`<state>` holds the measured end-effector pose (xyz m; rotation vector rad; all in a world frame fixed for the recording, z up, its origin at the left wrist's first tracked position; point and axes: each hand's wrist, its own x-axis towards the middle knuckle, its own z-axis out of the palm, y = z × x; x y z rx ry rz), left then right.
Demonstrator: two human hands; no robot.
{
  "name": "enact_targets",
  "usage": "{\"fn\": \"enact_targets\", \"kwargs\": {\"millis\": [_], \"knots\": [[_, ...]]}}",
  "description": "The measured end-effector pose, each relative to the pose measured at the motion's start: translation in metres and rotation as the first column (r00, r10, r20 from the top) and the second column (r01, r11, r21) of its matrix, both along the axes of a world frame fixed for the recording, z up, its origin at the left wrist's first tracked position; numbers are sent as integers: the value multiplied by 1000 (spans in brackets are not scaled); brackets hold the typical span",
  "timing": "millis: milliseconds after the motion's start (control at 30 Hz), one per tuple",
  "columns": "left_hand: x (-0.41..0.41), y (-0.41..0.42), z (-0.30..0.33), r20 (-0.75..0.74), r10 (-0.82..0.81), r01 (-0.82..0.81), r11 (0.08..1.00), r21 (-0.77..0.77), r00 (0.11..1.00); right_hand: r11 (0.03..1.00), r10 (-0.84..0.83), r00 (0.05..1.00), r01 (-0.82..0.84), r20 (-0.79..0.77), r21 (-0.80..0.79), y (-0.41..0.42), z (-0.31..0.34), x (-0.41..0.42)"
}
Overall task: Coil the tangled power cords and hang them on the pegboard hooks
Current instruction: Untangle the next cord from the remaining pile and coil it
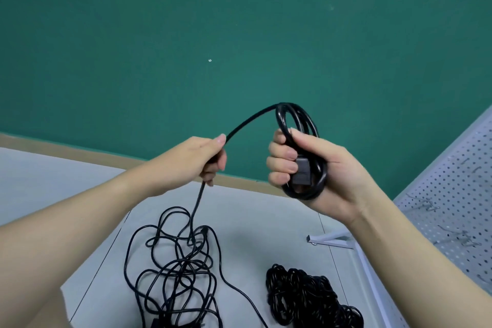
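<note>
My right hand (314,168) grips a small coil of black power cord (299,120) with its plug end tucked in the palm. From the coil's top the cord arcs left into my left hand (205,157), which pinches it between thumb and fingers. Below my left hand the cord drops to a loose tangle of black cords (178,266) on the grey table (80,194). A second, tighter heap of thin black cord (306,293) lies to the right of the tangle. The white pegboard (458,208) with metal hooks (426,205) stands at the right.
A green wall (239,34) rises behind the table, with a tan strip along its base. A white bracket foot (330,239) of the pegboard stand rests on the table near the right heap.
</note>
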<state>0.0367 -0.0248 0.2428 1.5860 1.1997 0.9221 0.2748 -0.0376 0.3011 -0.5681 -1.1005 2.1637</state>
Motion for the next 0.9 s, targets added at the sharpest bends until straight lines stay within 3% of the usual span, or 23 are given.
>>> {"fn": "enact_targets", "kwargs": {"millis": [100, 167, 300, 467, 600, 767, 900], "knots": [[12, -2, -5, -57, 15, -18, 999, -50, 998, 980, -164, 983, 152, 83, 129, 1, -7, -3], [20, -7, -2, -13, 13, -14, 998, -67, 1000, 927, -320, 928, 265, 191, 264, 2, -11, -4], [42, -28, 9, 123, -74, 84, 994, -73, 990, 843, -523, 813, 448, 255, 299, 8, -15, -2], [63, -47, 10, 143, -149, 165, 980, -113, 979, 920, -388, 889, 355, 242, 169, 4, -23, -10], [67, -52, 8, 58, -250, 257, 953, -159, 966, 932, -338, 863, 252, 375, 260, -3, -23, -15], [63, -47, 8, -144, -190, 179, 980, -83, 971, 938, -345, 920, 331, 185, 99, -2, -13, -12], [48, -37, 10, -335, -67, 72, 997, 4, 940, 885, -466, 884, 465, -32, -28, 10, -1, 0]]}}
